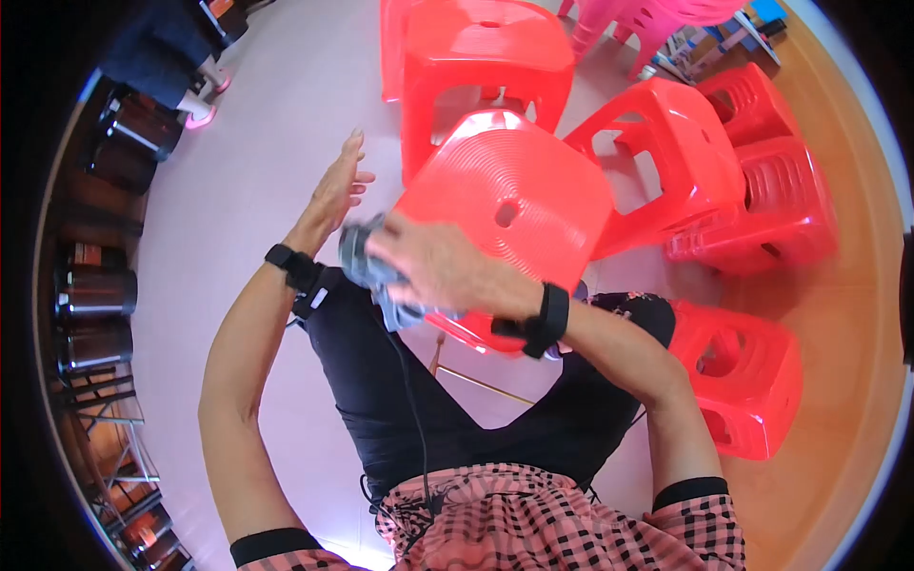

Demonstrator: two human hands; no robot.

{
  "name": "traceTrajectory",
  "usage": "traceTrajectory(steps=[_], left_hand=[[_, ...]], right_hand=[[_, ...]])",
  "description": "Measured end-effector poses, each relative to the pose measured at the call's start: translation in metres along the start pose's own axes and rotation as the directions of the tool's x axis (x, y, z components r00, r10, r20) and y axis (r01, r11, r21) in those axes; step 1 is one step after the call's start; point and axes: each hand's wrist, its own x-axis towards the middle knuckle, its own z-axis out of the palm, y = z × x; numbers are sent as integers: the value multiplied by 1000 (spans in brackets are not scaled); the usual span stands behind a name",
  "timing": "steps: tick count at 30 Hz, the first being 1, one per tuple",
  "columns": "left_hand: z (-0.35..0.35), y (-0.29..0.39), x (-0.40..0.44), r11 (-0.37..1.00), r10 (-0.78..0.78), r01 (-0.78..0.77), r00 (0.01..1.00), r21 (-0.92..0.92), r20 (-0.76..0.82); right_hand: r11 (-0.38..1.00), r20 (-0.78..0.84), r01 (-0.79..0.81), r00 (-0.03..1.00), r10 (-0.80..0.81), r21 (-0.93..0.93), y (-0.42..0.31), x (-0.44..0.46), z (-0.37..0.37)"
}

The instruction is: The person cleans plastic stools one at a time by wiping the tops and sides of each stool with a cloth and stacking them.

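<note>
My right hand (438,266) is closed on a bunched grey cloth (367,257), at the near left edge of a red plastic stool (533,190). That stool stands in front of my knees, its ringed seat with a small centre hole facing me. Part of the cloth hangs below my fingers, and the hand is slightly blurred. Off to the left of the stool, my left hand (340,186) is raised with its fingers stretched out, holding nothing.
More red stools stand behind, such as one upright stool (490,48), and to the right, including a tilted stool (666,152) and a lower stool (738,381). Pink chairs (647,19) are at the back. Dark cylindrical containers (100,290) line the left side. Another person's feet (205,100) show upper left.
</note>
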Motion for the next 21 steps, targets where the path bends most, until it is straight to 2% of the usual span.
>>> traceTrajectory(steps=[2, 4, 5, 6, 7, 8, 10, 11, 12, 13, 14, 16, 18, 20, 21], left_hand=[[9, 2, -7, 1000, 17, -18, 999, 16, 46], [22, 3, -17, 983, -75, 60, 994, 173, 81], [29, -2, -18, 982, -67, 49, 993, 181, 95], [36, -12, -17, 987, -16, -21, 974, 162, 225], [43, -13, -21, 987, 35, -87, 936, 134, 349], [48, -13, -27, 986, 41, -97, 934, 139, 356], [58, 1, -48, 990, -2, -33, 969, 135, 249], [59, -5, -41, 993, 0, -32, 962, 113, 274], [60, -7, -39, 992, 13, -46, 964, 118, 265], [65, -7, -39, 998, -38, 20, 941, 56, 337], [68, -7, -39, 996, -81, 89, 907, 0, 413], [72, -7, -38, 998, -59, 67, 928, -10, 368], [71, -8, -34, 997, -82, 76, 926, 31, 369], [69, -7, -32, 997, -79, 78, 922, 19, 378], [69, -7, -34, 997, -78, 82, 917, 7, 392]], right_hand=[[999, 18, 18, 1000, -18, 34, -8, -32, 3], [997, 34, 34, 999, -36, 68, -6, -67, 0], [990, -1, 39, 999, -40, 132, -3, -87, -4], [979, -37, 51, 998, -45, 195, 0, -106, -9], [984, -41, -31, 998, 39, 178, 2, -125, -18], [980, -46, -111, 992, 120, 162, 5, -143, -27], [940, -197, -274, 929, 314, 203, 12, -175, -37], [944, -209, -263, 930, 303, 198, 18, -187, -36], [909, -376, -375, 828, 417, 182, 25, -197, -30], [856, -528, -481, 684, 503, 191, 29, -205, -24], [861, -539, -472, 683, 493, 189, 31, -209, -17], [635, -432, -423, 483, 761, 646, 34, -217, -2], [589, -402, -399, 461, 791, 703, 39, -221, 14], [293, -233, -66, 452, 861, 954, 30, -213, 13], [227, -161, -78, 490, 857, 971, 33, -216, 11]])
